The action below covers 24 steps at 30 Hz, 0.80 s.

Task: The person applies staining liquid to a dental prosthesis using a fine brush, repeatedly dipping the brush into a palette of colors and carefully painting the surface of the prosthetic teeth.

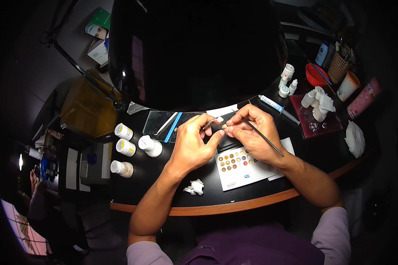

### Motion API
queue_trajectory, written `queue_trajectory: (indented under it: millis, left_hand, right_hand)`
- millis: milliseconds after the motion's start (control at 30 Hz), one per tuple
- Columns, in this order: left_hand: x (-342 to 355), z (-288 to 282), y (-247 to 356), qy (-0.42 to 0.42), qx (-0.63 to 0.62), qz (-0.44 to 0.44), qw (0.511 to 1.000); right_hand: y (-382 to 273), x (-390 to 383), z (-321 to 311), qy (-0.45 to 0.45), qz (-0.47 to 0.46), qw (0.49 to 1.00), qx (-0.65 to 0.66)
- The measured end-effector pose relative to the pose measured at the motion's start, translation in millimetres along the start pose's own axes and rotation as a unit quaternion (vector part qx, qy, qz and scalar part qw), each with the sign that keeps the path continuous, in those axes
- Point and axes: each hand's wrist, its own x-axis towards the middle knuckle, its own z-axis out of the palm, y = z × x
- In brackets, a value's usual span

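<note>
In the middle of the view, my left hand (192, 143) grips a slim metal instrument (208, 124) with a small white piece (220, 119) at its tip. My right hand (256, 137) holds a long dark brush (269, 143) slanting across it, with a tiny tooth-coloured piece (224, 126) at its fingertips. Below both hands lies a white palette (232, 176) with several rows of coloured wells. Left of my left hand, a glass slab (154, 121) carries white and blue sticks.
White jars (124, 131) stand left, crumpled tissue (194, 187) near the front. Rightward are a syringe (278, 109), maroon tray (303, 115), red bowl (316, 77) and brush holder (338, 66). A dark hood (194, 53) and lamp arm (70, 62) stand behind. Another person's hand (33, 176) shows far left.
</note>
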Motion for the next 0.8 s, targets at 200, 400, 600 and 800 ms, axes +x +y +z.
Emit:
queue_trajectory:
  millis: [200,400,600,800]
  left_hand:
    - [1.3,7.1,-5.8,0.005,-0.047,0.007,0.999]
    - [3.3,1.2,-15.4,0.006,0.021,0.019,1.000]
    - [9.8,-11.9,-30.2,-0.022,0.121,0.083,0.989]
    - [13.3,-5.2,-44.6,0.038,0.118,0.112,0.986]
  right_hand:
    - [-2.3,-2.0,-1.6,-0.023,0.008,0.999,-0.035]
    - [-8.2,1.8,-10.9,-0.038,0.060,0.993,-0.098]
    - [1.5,5.6,-18.5,-0.009,-0.005,0.972,-0.235]
    - [-4.5,9.7,-2.3,0.026,0.023,0.985,-0.168]
